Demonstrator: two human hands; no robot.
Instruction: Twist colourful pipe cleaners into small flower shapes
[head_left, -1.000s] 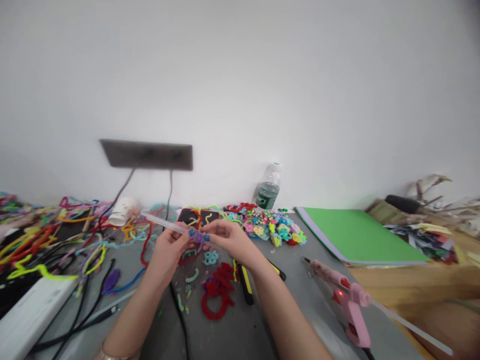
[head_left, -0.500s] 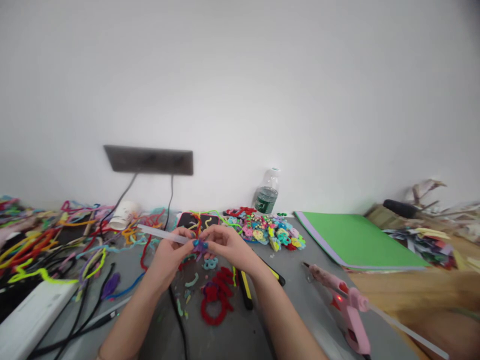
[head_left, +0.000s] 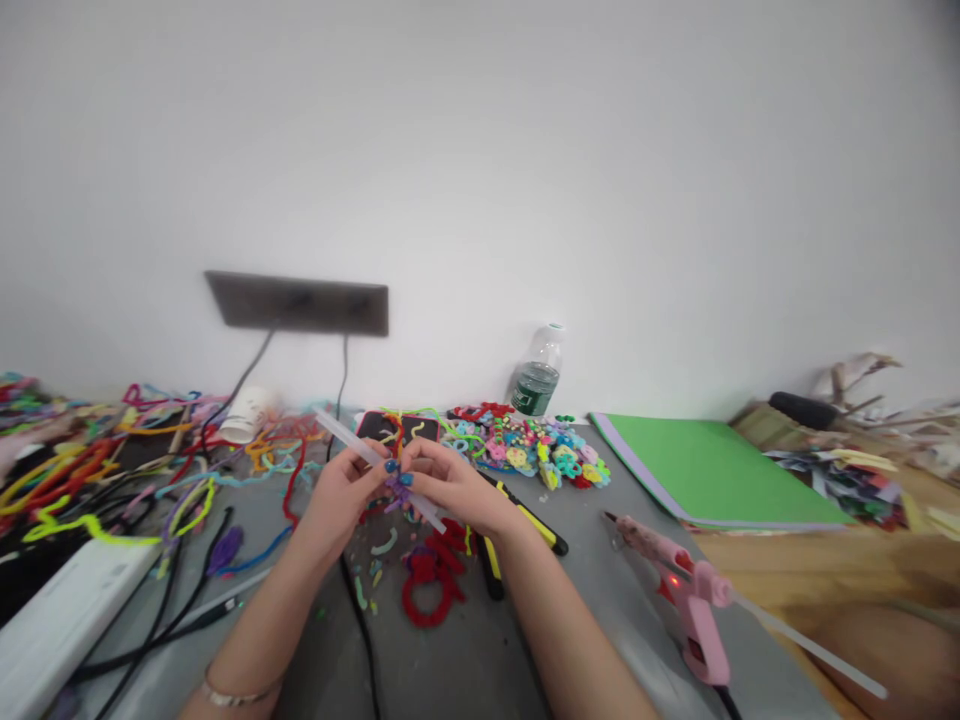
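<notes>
Tilted steeper now, the clear stick (head_left: pixel 346 438) is gripped in my left hand (head_left: pixel 337 497); my right hand (head_left: pixel 454 482) pinches the purple pipe-cleaner piece (head_left: pixel 395 488) on it, above the bench (head_left: pixel 450 670). A slack pinch could let it slide off.

the purple piece (head_left: pixel 395 489) is mostly hidden between the left hand (head_left: pixel 341 497) and right hand (head_left: pixel 452 484), its shape too small to tell. a white box (head_left: pixel 64 618) runs off the lower left edge.

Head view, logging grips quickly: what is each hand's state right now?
Left hand: closed on the clear stick.
Right hand: closed, pinching the purple pipe-cleaner piece on that stick.
</notes>
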